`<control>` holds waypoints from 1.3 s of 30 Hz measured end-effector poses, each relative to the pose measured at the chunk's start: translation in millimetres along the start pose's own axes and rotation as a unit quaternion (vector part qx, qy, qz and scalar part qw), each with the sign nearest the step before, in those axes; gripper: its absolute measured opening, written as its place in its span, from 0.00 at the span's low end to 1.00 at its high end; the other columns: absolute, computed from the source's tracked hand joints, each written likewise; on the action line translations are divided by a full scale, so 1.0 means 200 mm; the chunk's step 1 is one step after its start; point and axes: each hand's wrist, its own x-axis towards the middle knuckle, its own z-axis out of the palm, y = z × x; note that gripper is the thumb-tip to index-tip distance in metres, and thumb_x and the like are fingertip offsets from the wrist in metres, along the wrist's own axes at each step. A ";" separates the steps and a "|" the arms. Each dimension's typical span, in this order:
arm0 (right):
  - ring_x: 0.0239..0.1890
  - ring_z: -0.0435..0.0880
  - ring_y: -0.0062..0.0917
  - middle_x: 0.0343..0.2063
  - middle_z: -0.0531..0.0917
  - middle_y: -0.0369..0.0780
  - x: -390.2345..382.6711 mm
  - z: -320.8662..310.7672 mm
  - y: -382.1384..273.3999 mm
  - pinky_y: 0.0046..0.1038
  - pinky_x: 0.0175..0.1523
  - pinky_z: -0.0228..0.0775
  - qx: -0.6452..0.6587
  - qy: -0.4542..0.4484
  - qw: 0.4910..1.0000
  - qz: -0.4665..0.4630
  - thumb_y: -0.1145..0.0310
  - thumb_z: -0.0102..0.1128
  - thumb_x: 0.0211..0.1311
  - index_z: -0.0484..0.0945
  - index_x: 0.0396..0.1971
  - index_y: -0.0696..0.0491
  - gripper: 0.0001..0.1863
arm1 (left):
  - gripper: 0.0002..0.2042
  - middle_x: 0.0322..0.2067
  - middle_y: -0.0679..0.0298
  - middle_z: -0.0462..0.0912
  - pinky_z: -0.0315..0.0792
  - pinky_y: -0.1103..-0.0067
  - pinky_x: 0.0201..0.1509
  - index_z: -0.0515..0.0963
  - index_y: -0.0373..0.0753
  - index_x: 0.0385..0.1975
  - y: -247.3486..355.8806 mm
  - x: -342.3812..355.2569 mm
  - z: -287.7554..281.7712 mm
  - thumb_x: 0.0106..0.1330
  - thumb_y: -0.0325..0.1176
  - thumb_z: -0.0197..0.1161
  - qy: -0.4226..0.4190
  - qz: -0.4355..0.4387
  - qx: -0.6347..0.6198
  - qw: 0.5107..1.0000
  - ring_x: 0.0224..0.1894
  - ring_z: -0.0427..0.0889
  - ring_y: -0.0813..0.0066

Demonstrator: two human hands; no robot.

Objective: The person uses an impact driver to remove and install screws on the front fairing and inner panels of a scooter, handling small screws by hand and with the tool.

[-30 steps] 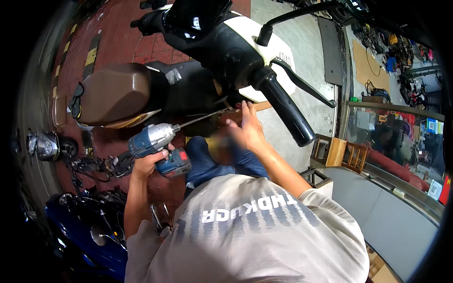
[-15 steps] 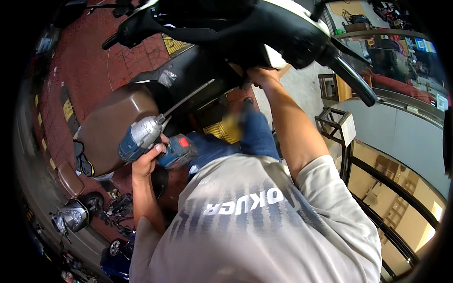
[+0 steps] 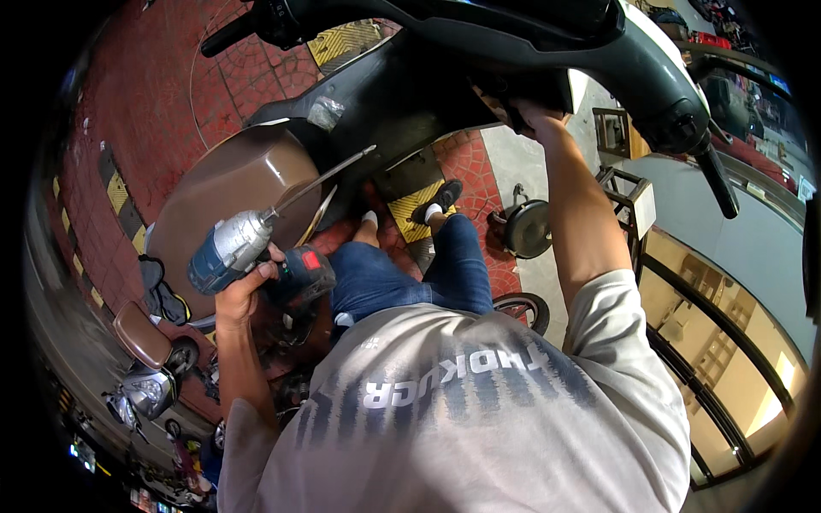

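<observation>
My left hand (image 3: 242,289) is closed round the handle of a blue and silver cordless impact driver (image 3: 229,250). A long bit (image 3: 323,179) points from it toward the upper right, above the front of the scooter's brown seat (image 3: 218,201). My right hand (image 3: 540,121) reaches under the handlebar to the inner side of the scooter's front body (image 3: 428,81). Its fingers look curled at a dark edge there; their tips and whatever they grip are hidden in shadow. The bit's tip touches nothing that I can see.
A small clear plastic bag (image 3: 325,113) lies on the scooter's dark body. The right handlebar grip (image 3: 717,179) juts out above my right arm. A round black stool (image 3: 526,229) and a wooden stool (image 3: 640,205) stand at the right. Another scooter (image 3: 145,385) is parked lower left.
My view has shifted, so the scooter's front and right handlebar sit farther right. The impact driver shows slightly lower and farther left. My right hand stays at the front body; the round stool now shows.
</observation>
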 end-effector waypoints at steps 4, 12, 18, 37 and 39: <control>0.19 0.81 0.22 0.25 0.84 0.38 -0.29 -0.13 -0.05 0.27 0.22 0.71 -0.040 0.070 0.989 -0.125 0.58 0.71 0.54 0.83 0.36 0.57 0.18 | 0.16 0.37 0.55 0.80 0.72 0.74 0.41 0.75 0.28 0.47 -0.01 0.00 0.00 0.60 0.27 0.67 0.010 0.006 -0.003 1.000 0.33 0.76 0.71; 0.38 0.87 0.38 0.33 0.86 0.49 -0.75 -0.23 0.21 0.35 0.47 0.77 0.037 0.118 0.959 -0.257 0.70 0.70 0.47 0.79 0.43 0.58 0.21 | 0.16 0.39 0.55 0.79 0.73 0.75 0.44 0.76 0.27 0.47 -0.05 0.01 -0.05 0.61 0.27 0.65 0.005 -0.009 -0.055 0.998 0.34 0.77 0.73; 0.40 0.86 0.36 0.36 0.85 0.48 -1.14 0.09 0.19 0.36 0.48 0.78 0.041 -0.029 0.946 -0.320 0.70 0.70 0.43 0.76 0.46 0.57 0.25 | 0.16 0.37 0.56 0.79 0.72 0.75 0.42 0.76 0.26 0.45 -0.08 -0.04 -0.07 0.60 0.28 0.65 0.031 -0.001 -0.041 0.999 0.33 0.76 0.73; 0.47 0.85 0.38 0.48 0.83 0.50 -0.67 1.31 0.34 0.36 0.50 0.79 0.144 -0.276 0.949 -0.060 0.58 0.68 0.60 0.70 0.62 0.57 0.33 | 0.22 0.35 0.57 0.81 0.74 0.74 0.38 0.74 0.32 0.52 -0.18 -0.07 0.19 0.56 0.27 0.70 0.056 -0.013 0.049 0.997 0.32 0.78 0.70; 0.34 0.86 0.31 0.41 0.86 0.46 -0.75 0.95 0.31 0.30 0.36 0.78 0.334 -0.303 0.889 0.077 0.61 0.60 0.68 0.75 0.56 0.56 0.21 | 0.22 0.38 0.57 0.83 0.75 0.75 0.39 0.74 0.32 0.54 -0.20 0.05 0.30 0.58 0.26 0.68 0.021 -0.021 0.047 0.998 0.32 0.80 0.72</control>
